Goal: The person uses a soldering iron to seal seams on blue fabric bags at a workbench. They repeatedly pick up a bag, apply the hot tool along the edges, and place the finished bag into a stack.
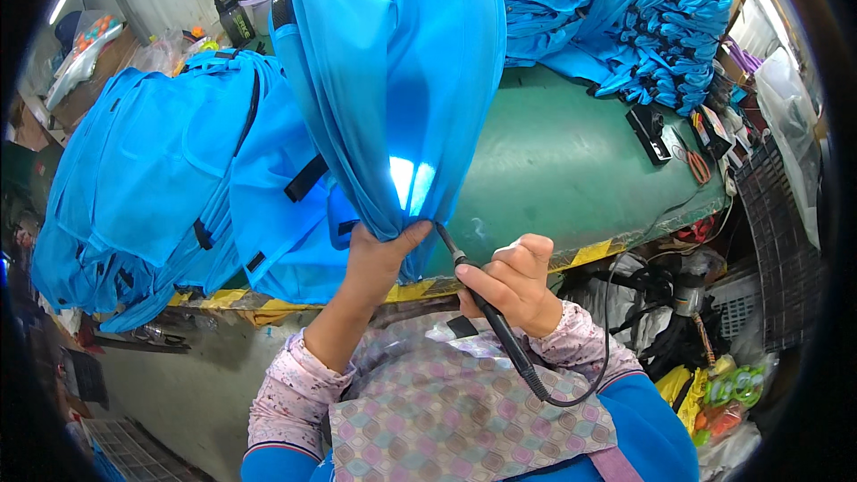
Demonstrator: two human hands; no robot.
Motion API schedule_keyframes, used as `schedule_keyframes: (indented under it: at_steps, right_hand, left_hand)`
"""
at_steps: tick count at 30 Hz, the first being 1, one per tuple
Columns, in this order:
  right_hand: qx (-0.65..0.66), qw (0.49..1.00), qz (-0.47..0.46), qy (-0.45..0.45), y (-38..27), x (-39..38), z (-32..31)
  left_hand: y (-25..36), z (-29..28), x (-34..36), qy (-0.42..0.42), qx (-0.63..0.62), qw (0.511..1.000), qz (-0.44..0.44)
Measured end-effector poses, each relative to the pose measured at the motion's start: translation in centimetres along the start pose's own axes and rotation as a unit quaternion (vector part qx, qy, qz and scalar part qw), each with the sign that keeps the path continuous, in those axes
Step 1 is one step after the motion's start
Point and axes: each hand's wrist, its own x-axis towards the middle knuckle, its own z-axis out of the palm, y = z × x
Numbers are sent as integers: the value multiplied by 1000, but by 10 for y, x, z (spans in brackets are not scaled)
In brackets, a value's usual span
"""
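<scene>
My left hand (373, 266) pinches the lower end of a bright blue fabric piece (357, 62), which stands up in a tall folded loop with a dark strap along its upper left side. In my right hand (518, 286) is a black soldering iron (502, 332) with a cord trailing from its rear. Its thin metal tip points up and left, close to the gathered cloth beside my left thumb. Whether the tip touches the cloth I cannot tell. A bright white patch of light falls on the fabric just above my left hand.
More blue fabric pieces (152, 170) lie heaped on the left, and a bunched pile (616, 18) stands at the back right. The green table (571, 156) has a yellow-and-black striped front edge. Orange-handled scissors (698, 168) and a black box (649, 134) lie at the right. A dark bottle (234, 18) stands behind.
</scene>
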Motion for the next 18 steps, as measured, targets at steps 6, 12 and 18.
schedule_keyframes:
  at_steps: [6, 12, 18]
  right_hand:
    - [125, 982, 139, 16, 9, 8, -4]
    - [91, 993, 41, 68, 27, 29, 15]
    - [-13, 1000, 22, -2, 58, 36, 37]
  left_hand:
    - [2, -2, 0, -17, -8, 1000, 9]
    - [2, -7, 5, -79, -72, 994, -24]
    - [-12, -18, -14, 28, -138, 984, 104]
